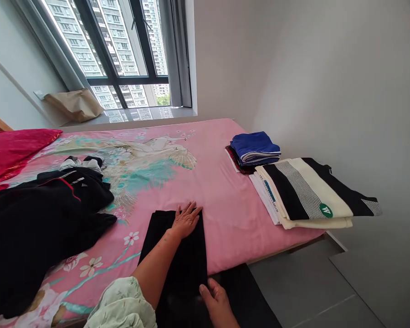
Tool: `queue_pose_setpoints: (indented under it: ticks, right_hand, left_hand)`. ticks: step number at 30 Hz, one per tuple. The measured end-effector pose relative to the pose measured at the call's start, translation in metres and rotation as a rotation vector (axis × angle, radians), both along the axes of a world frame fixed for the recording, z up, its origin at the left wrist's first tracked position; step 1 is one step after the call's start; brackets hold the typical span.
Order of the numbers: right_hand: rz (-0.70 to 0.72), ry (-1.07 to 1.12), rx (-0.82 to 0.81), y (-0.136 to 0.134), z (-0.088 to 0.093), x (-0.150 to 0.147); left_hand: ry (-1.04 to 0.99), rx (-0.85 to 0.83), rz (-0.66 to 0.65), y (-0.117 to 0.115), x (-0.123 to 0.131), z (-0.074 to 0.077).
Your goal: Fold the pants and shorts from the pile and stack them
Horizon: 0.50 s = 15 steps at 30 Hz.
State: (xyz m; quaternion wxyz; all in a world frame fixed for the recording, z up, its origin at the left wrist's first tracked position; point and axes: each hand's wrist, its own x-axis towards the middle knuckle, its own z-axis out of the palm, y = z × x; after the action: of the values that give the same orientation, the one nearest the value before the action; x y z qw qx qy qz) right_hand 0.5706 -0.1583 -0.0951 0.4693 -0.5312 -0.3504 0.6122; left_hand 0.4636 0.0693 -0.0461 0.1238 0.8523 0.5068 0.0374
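Black trousers (186,259) lie lengthwise over the near edge of the pink bed, with another black length hanging lower right past the edge. My left hand (186,222) presses flat on their far end, fingers spread. At the right side edge, close to the bed's border, my right hand (219,301) pinches the cloth between thumb and fingers. The lower part of the trousers runs out of the picture at the bottom.
Dark clothes (48,209) are heaped on the left of the patterned bedsheet (218,196). Folded blue clothes (256,148) and a striped, cream-and-black folded stack (304,191) sit at the right. A red pillow (17,152) and brown paper bag (75,105) are farther back.
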Motion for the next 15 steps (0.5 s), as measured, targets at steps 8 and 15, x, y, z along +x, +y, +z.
queue_pose_setpoints:
  ticks: [8,15]
  right_hand:
    - [-0.072,-0.078,0.018,0.021,0.026,0.008]
    - [0.062,0.541,-0.068,0.043,0.102,-0.009]
  left_hand:
    - [-0.071,0.163,0.095,-0.039,-0.019,0.024]
    - [-0.095,0.176,0.258,-0.061,-0.051,0.019]
